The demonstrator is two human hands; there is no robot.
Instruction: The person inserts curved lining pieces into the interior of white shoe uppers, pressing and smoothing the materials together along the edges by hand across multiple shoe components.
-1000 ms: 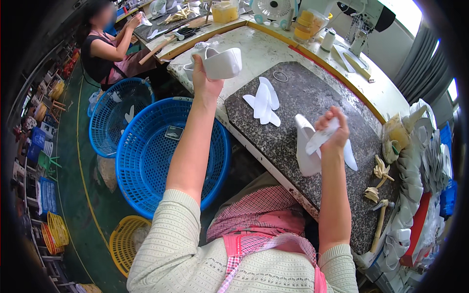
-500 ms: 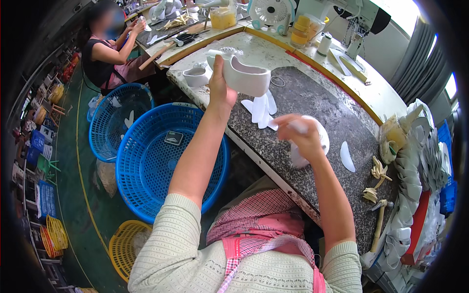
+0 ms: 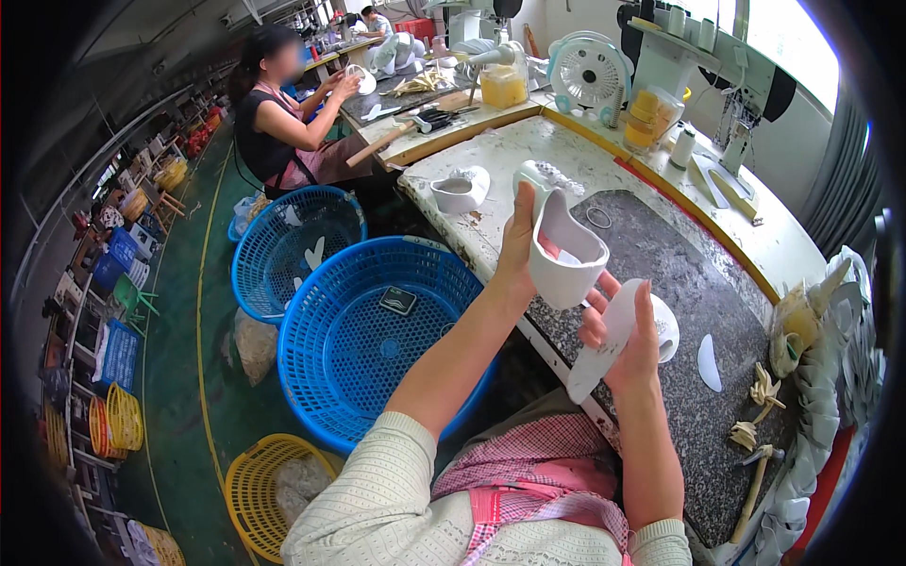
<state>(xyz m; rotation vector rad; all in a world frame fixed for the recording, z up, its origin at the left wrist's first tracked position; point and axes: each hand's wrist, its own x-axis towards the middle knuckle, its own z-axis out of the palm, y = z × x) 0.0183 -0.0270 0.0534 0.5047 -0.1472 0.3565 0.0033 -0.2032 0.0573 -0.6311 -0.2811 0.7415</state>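
Observation:
My left hand (image 3: 517, 247) grips a white moulded shoe upper (image 3: 563, 247), held up over the front edge of the dark granite worktop (image 3: 672, 283). Just below it my right hand (image 3: 630, 341) holds a thin white flat insole piece (image 3: 604, 349), its top close to the opening of the shoe upper. Another white shoe upper (image 3: 460, 190) lies on the pale part of the bench further away. A small white cut piece (image 3: 709, 362) lies flat on the granite to the right.
Two blue plastic baskets (image 3: 368, 330) (image 3: 283, 247) stand on the green floor at my left, a yellow basket (image 3: 260, 491) nearer me. A person (image 3: 278, 123) sits working at a far bench. A fan (image 3: 587, 71), yellow jars (image 3: 503, 87) and stacked white pieces (image 3: 840, 377) line the bench.
My left hand has brought the shoe upper down and nearer, from arm's length over the bench. My right hand has risen with the white piece to meet it.

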